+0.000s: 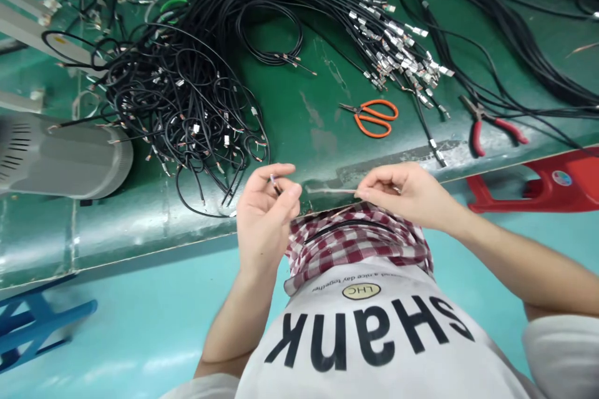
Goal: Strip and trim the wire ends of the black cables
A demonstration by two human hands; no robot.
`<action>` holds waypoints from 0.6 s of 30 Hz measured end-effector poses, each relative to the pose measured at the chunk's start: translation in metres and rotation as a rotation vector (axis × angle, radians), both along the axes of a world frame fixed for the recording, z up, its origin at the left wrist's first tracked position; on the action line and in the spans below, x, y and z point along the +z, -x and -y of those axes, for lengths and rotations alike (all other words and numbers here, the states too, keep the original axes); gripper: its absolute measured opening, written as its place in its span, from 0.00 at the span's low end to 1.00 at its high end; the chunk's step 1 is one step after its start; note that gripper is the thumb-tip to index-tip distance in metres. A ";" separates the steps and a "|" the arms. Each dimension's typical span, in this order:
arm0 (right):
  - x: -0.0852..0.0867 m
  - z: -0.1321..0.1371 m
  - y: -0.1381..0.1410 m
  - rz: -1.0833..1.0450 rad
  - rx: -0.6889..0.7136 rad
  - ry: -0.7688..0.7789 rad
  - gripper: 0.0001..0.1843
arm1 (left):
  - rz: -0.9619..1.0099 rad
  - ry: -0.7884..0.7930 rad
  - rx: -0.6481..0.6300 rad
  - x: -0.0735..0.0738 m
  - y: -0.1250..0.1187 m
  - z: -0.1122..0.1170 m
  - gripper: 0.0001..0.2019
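My left hand is curled at the table's near edge, its thumb and fingers pinched on the small metal end of a cable. My right hand is closed in a pinch on a thin pale strand that stretches left toward my left hand. A black cable lies across my checked cloth lap below both hands. A tangled heap of short black cables with metal terminals lies just beyond my left hand.
Orange scissors and red-handled pliers lie on the green table. A bundle of long black cables with metal connectors fans out behind. A grey machine housing sits at left, a red stool at right, a blue stool lower left.
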State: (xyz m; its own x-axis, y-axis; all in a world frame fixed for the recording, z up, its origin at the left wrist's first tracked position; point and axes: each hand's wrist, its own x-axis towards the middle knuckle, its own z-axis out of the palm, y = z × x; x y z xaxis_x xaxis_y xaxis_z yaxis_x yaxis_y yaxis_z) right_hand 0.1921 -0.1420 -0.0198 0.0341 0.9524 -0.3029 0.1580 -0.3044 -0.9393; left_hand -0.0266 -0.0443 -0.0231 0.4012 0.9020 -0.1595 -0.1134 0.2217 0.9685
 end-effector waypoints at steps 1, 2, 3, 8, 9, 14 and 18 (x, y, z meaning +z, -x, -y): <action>0.000 0.003 -0.001 0.067 -0.015 -0.006 0.14 | -0.035 -0.053 0.025 0.002 0.000 0.002 0.12; 0.001 0.005 -0.001 0.123 -0.017 -0.012 0.14 | -0.093 -0.113 0.031 0.005 0.000 0.006 0.09; 0.001 0.006 0.000 0.169 -0.011 -0.021 0.13 | -0.165 -0.175 0.011 0.006 -0.001 0.009 0.07; 0.004 0.007 0.003 0.276 0.041 -0.076 0.12 | -0.481 -0.538 -0.197 0.003 -0.009 0.024 0.06; 0.004 0.007 0.004 0.279 0.049 -0.082 0.12 | -0.508 -0.604 -0.207 0.000 -0.010 0.025 0.07; 0.001 0.006 0.006 0.268 0.078 -0.087 0.11 | -0.522 -0.670 -0.265 -0.012 -0.011 0.025 0.10; -0.001 0.006 0.006 0.280 0.089 -0.095 0.11 | -0.518 -0.656 -0.287 -0.014 -0.012 0.025 0.11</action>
State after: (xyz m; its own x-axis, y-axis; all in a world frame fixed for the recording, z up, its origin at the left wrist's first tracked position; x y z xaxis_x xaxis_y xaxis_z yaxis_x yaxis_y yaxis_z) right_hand 0.1864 -0.1482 -0.0209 0.0187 0.9789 -0.2034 0.4366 -0.1910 -0.8791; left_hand -0.0145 -0.0691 -0.0366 0.6469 0.7513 0.1304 0.3499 -0.4444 0.8247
